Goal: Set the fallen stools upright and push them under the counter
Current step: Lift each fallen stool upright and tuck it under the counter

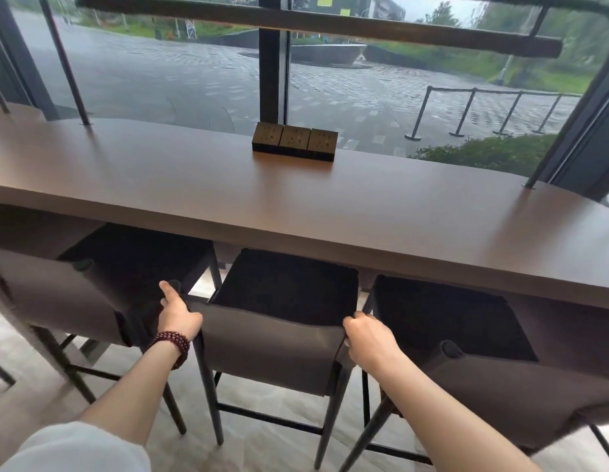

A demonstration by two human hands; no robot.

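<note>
Left hand (178, 313) and right hand (366, 338) grip the middle stool's (272, 352) backrest corners.

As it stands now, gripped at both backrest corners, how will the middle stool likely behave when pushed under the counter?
The middle stool is tall on thin legs, so a high push may tip it rather than slide it. The left hand and right hand grip opposite corners, which should keep it straight. The floor looks smooth, so it probably slides.

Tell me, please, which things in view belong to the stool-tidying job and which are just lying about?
Belonging to the job:
middle stool, gripped by left hand and right hand
left stool
right stool
counter

Just there:
socket block on the counter
barrier posts outside
</note>
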